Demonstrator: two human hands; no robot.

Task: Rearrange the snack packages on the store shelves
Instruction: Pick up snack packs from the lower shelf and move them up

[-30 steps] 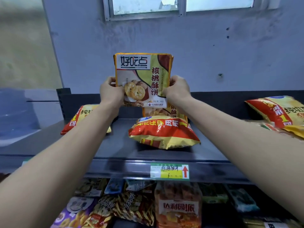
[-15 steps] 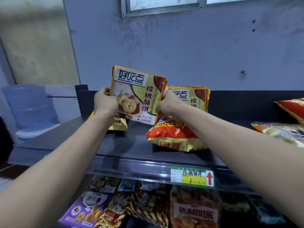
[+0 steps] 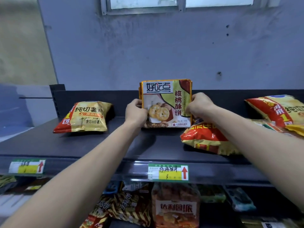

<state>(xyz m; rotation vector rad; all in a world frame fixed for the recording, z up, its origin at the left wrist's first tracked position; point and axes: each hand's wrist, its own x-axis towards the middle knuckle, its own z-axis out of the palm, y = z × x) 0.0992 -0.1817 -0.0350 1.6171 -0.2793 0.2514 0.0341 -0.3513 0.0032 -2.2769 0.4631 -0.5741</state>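
Nearest to us, on the lower shelf, stands an orange bag (image 3: 176, 209) printed 达利园派, with striped snack bags (image 3: 130, 206) just to its left; their writing is too blurred to read. On the shelf lip above sits a green and yellow price tag (image 3: 168, 172) with a red arrow pointing up, handwriting that begins 核桃, and a 5 beneath. A second tag (image 3: 27, 166) of the same kind is well to the left, its writing unreadable.

Both our forearms reach over the top shelf (image 3: 82, 145). Our left hand (image 3: 135, 112) grips the left edge of the cookie pack (image 3: 166, 104), fingers curled round it. Our right hand (image 3: 199, 106) pinches the right edge, fingers bent tight.

The pack stands upright toward the back of the top shelf, about mid-width. Its long axis runs vertically and its printed face is turned toward us. 好吃点 runs across the top, 核桃酥饼 reads downward on the right, and two round cookies are pictured below. A second gold edge shows just behind it.

A red and yellow chip bag (image 3: 207, 140) lies just right of the pack, its print upside down to us. To the left, well apart, a flat chip bag (image 3: 83, 116) reads 纯切薯片 and 原切马铃薯片. At far right another bag (image 3: 279, 111) shows 纯切 and a large 1. Behind them all are the shelf's dark back panel (image 3: 98, 97) and a grey wall (image 3: 148, 55).
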